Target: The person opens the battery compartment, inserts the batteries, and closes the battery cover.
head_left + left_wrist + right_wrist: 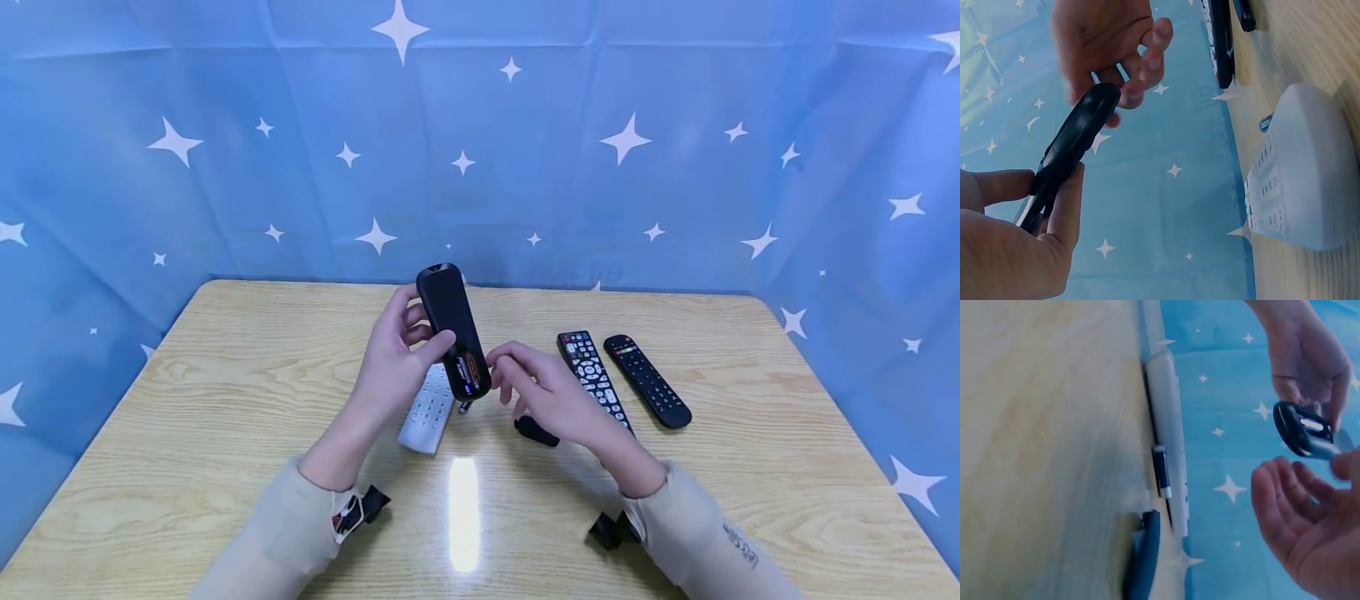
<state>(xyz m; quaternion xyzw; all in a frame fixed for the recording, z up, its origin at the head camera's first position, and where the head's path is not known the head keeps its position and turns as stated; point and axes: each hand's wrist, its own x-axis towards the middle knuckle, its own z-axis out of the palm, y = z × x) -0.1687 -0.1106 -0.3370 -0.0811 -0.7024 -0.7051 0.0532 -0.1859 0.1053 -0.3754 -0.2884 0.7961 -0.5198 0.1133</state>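
Note:
My left hand grips a black remote control raised above the table, its back turned toward the head camera. In its lower end the uncovered battery compartment shows batteries, one with an orange-brown label and one dark blue. My right hand is just beside that lower end, fingers loosely bent and nothing held in them. In the right wrist view its thumb is close to the remote's end. A black battery cover lies on the table below the right hand. A loose battery lies beside a white remote.
Two more black remotes lie to the right: one with many white buttons, the other slimmer with dark buttons. The wooden table ends at a blue, star-printed cloth behind it.

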